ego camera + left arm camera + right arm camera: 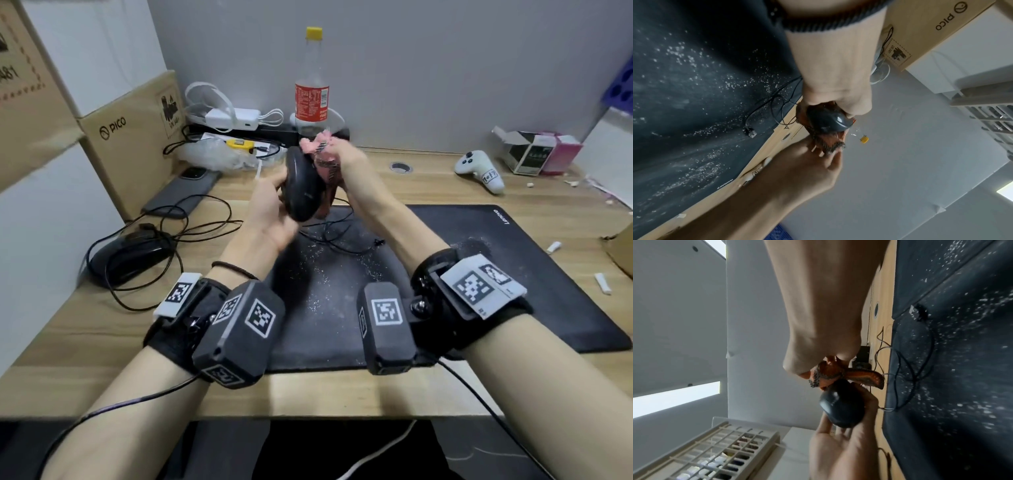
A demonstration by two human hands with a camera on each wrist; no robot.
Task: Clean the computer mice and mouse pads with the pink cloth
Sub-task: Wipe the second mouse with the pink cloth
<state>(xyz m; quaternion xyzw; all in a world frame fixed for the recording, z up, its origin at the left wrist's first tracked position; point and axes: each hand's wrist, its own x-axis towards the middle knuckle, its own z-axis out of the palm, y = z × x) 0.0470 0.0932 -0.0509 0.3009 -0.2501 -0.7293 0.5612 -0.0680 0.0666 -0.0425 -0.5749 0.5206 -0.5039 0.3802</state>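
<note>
The black mouse [303, 186] is in the middle of the head view, lifted above the desk [428, 178] and turned on its side. The left hand [270, 214] grasps it from below, with the fingers curled around its body. The right hand [346, 161] is clenched around the pink cloth [320, 147] and presses the bunched cloth against the upper right side of the mouse. One end of the cloth hangs down behind the mouse. In the left wrist view the cloth [826, 141] touches the mouse [828, 120] directly. The thin cable of the mouse falls in loops on the large black mouse pad [496, 260], which lies in the lower centre and right of the frame and has many white specks on its left part. A second black mouse [132, 255] rests on the desk at the left, with its cable around it. A bottle [312, 82] with a yellow cap stands at the upper centre, and a white controller [481, 169] lies at the right.
</note>
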